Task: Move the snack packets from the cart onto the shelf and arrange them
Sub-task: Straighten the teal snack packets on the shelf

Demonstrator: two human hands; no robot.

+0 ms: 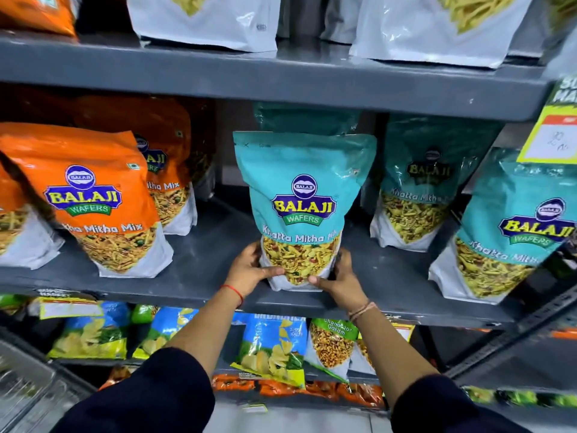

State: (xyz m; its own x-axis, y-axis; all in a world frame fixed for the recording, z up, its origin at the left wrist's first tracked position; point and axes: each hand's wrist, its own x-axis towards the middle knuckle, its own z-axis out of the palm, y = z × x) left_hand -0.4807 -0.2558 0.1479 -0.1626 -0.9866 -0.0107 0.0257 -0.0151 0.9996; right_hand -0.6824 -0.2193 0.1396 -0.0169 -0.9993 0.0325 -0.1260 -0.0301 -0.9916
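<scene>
On the grey middle shelf (pixel 199 260), right in front of you, stands a teal Balaji Khatta Mitha Mix packet (pixel 301 207). You have both hands on it, down near its bottom. Your left hand (pixel 249 270) wraps the left bottom corner, fingers curled around the side and thumb lying across the front. Your right hand (pixel 340 281) does the same on the right corner, thumb pressed on the front. Both hands are partly closed around the packet, not flat and not in a fist. The packet stands upright with its base on the shelf, close to the front edge.

Behind it sits another teal packet (pixel 307 118), mostly hidden. To the right are two more teal packets, one further back (pixel 418 195) and one at the front (pixel 512 232), which leans a little. They are near your packet but not touching it. To the left, with a bare gap between, stand orange Balaji mix packets (pixel 93 195). A yellow price tag (pixel 552 135) hangs at the right edge. White packets (pixel 437 29) sit on the shelf above. Below your arms are blue and green chip bags (pixel 271 345).
</scene>
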